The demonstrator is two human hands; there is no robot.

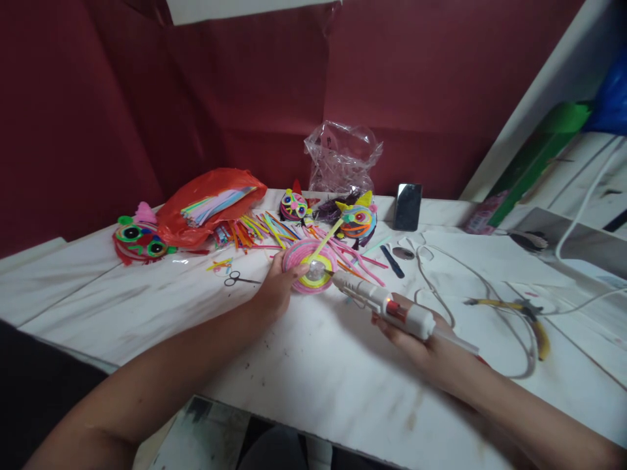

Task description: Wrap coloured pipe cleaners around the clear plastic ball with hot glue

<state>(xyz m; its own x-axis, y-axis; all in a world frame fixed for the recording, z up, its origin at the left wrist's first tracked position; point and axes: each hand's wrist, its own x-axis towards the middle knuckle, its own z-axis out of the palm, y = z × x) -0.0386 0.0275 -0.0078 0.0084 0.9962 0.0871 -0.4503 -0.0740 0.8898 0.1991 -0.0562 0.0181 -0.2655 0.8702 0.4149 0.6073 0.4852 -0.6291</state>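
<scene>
My left hand (279, 284) grips the edge of a round craft piece (294, 256), wound with pink pipe cleaners around a yellow ring and a clear centre. A loose yellow pipe cleaner (327, 239) sticks up from it. In my right hand (416, 336) is a white hot glue gun (372, 300) with a small lit orange light and a glue stick out of its back end. The nozzle points at the clear centre of the craft piece; whether it touches cannot be made out.
Scissors (240, 279) lie left of my left hand. Behind are loose pipe cleaners (262, 230), a red plastic bag (215, 183), finished animal faces (360, 219), a clear bag (340, 156) and a phone (407, 207). A white cable (434, 287) and banana peel (541, 339) lie right.
</scene>
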